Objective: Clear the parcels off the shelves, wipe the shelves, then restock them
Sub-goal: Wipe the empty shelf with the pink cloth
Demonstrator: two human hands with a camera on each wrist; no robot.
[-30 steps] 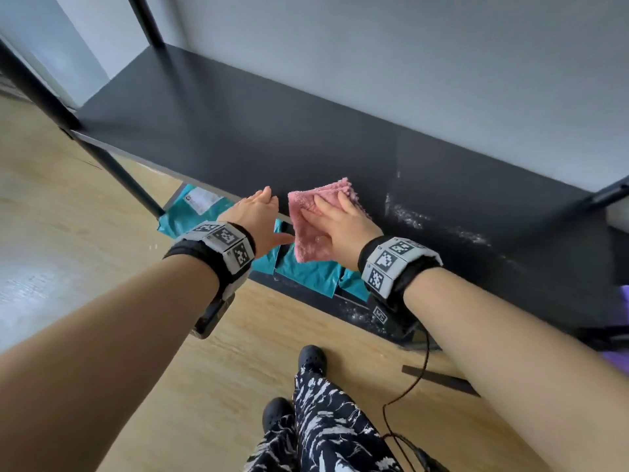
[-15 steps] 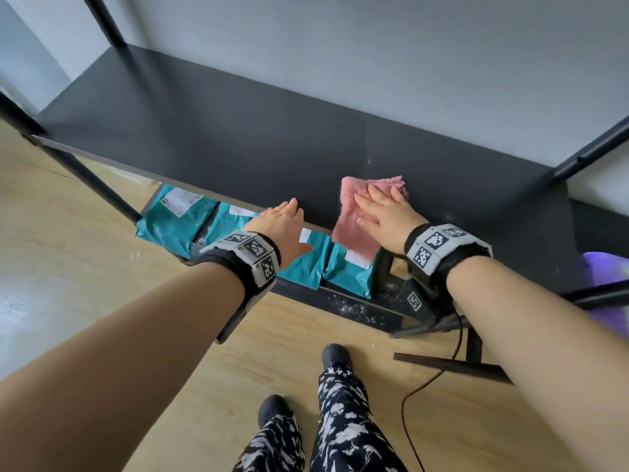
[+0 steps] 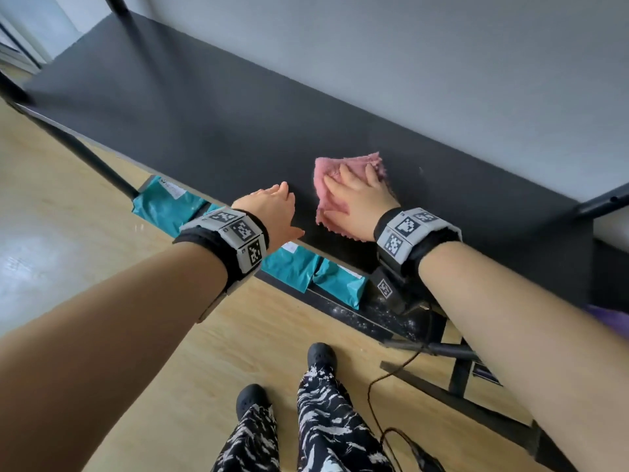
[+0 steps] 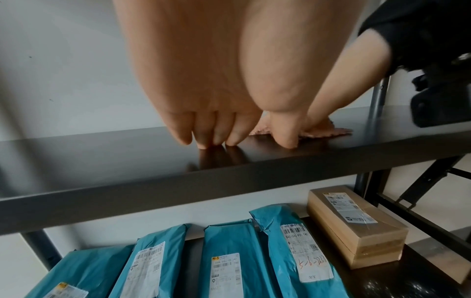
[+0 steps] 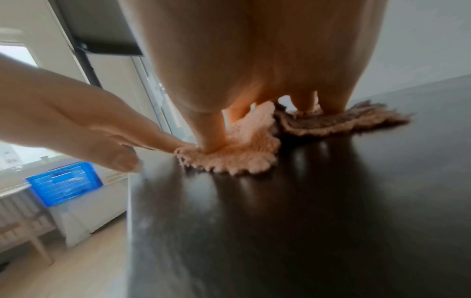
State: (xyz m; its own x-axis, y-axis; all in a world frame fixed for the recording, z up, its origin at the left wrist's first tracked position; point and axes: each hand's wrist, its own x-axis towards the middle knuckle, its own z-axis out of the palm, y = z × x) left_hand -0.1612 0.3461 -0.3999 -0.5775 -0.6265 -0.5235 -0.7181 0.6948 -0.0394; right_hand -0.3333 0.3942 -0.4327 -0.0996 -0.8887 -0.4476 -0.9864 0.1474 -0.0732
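A bare black shelf (image 3: 211,131) runs from far left to near right along a grey wall. My right hand (image 3: 357,195) lies flat on a pink cloth (image 3: 343,172), pressing it onto the shelf with straight fingers (image 5: 211,135). My left hand (image 3: 272,206) rests beside it, its straight fingertips (image 4: 203,141) touching the shelf near the front edge. On the shelf below lie several teal parcels (image 4: 229,258) with white labels and a brown cardboard box (image 4: 356,225). The cloth (image 5: 242,149) looks rumpled under the thumb.
Black upright posts (image 3: 115,5) stand at the shelf's corners. Below are a wooden floor (image 3: 61,206), my feet in black shoes (image 3: 321,356), and a black cable (image 3: 377,390). In the right wrist view a blue crate (image 5: 63,185) sits far off past the shelf's end.
My right hand has slid the cloth rightward along the shelf and farther back from the front edge. The left hand followed to the right, staying flat on the shelf.
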